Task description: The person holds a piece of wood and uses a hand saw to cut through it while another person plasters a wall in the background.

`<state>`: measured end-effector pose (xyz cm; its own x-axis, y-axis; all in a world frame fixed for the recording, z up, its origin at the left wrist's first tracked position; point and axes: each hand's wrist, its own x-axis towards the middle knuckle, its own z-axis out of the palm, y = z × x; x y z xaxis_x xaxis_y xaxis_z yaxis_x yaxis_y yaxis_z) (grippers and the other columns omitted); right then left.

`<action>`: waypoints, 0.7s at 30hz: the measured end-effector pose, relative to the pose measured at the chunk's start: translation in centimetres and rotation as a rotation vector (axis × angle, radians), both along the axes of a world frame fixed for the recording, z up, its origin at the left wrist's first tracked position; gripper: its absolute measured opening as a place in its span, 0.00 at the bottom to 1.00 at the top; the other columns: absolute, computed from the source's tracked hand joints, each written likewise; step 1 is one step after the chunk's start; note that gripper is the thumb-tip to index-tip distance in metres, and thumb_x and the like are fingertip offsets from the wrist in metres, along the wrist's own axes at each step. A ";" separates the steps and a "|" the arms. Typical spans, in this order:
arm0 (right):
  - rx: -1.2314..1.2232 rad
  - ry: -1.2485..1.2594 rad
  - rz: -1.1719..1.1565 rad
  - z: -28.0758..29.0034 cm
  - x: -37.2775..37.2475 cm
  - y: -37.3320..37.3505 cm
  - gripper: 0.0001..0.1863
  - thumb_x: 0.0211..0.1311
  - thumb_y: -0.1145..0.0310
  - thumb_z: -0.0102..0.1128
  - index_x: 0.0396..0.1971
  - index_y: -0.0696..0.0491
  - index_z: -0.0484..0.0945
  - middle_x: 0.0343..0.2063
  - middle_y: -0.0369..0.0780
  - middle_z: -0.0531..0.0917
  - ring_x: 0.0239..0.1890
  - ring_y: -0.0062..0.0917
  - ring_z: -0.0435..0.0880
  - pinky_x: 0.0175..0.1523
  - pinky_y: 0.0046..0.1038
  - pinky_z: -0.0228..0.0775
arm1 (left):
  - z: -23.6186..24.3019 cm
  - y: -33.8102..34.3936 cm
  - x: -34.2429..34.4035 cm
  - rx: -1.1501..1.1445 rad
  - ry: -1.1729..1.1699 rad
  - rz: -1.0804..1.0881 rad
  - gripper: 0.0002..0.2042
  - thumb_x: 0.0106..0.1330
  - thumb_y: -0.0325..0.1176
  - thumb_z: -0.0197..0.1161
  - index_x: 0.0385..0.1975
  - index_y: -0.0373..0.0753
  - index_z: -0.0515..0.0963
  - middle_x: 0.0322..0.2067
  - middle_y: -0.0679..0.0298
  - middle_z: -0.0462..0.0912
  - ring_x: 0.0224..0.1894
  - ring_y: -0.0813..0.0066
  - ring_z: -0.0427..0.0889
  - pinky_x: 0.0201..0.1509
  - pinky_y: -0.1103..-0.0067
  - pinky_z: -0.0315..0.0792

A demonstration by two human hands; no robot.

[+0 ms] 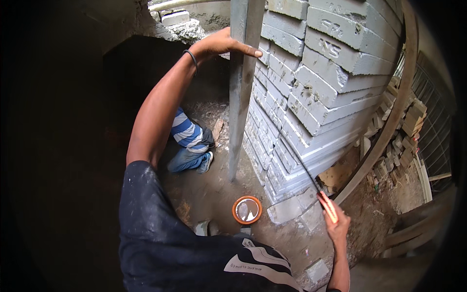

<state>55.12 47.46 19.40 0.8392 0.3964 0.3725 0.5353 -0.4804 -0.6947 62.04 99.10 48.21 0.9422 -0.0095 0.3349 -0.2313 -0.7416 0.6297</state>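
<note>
My left hand [216,43] reaches up and grips a tall grey post [238,97], its thumb across the near face and the other fingers hidden behind. Beside the post rises a high stack of pale grey blocks [326,92]. Low at the right, my right hand [339,226] is closed round the orange handle of a tool [327,204]. From that handle a long, thin dark shaft or blade slants up and left, in front of the blocks; whether it touches them I cannot tell.
An orange round container [235,210] holding liquid stands on the ground below me. Left of the post, another person [187,136] in a striped top crouches or kneels. A curved brown beam [396,117] runs along the right, before a rubble pile [399,141]. Flat slabs [287,209] lie at the stack's foot.
</note>
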 end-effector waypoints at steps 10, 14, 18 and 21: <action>-0.002 -0.148 0.185 2.9 0.4 -0.9 0.20 0.46 0.77 0.70 0.44 0.56 0.82 0.28 0.46 0.86 0.27 0.27 0.87 0.35 0.23 0.75 | 1.2 1.2 -0.7 0.008 0.086 0.043 0.32 0.42 0.46 0.78 0.46 0.32 0.79 0.43 0.56 0.82 0.51 0.65 0.77 0.58 0.74 0.67; -0.066 -0.237 0.122 2.0 0.3 1.4 0.21 0.46 0.76 0.69 0.45 0.53 0.81 0.22 0.47 0.82 0.20 0.34 0.83 0.28 0.26 0.71 | 1.6 1.0 -0.9 0.014 0.141 0.041 0.31 0.43 0.46 0.78 0.46 0.33 0.79 0.43 0.59 0.82 0.50 0.68 0.77 0.56 0.75 0.67; -0.119 -0.245 0.139 -0.1 0.6 2.4 0.22 0.47 0.75 0.68 0.47 0.52 0.80 0.16 0.48 0.78 0.17 0.38 0.79 0.27 0.30 0.69 | 1.2 1.7 -0.6 0.012 0.102 0.036 0.30 0.44 0.46 0.77 0.46 0.34 0.79 0.41 0.61 0.83 0.48 0.70 0.78 0.54 0.77 0.67; -0.227 -0.185 0.170 -0.4 0.2 2.7 0.22 0.47 0.75 0.68 0.48 0.51 0.80 0.20 0.50 0.80 0.17 0.39 0.80 0.27 0.29 0.70 | 0.8 2.1 -0.5 0.001 0.102 0.049 0.29 0.45 0.44 0.76 0.45 0.34 0.79 0.41 0.60 0.83 0.47 0.70 0.78 0.54 0.77 0.68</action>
<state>55.29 50.20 18.95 0.6803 0.6152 0.3985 0.7280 -0.5044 -0.4643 61.51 101.22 49.05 0.9708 0.0369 0.2372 -0.1297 -0.7507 0.6477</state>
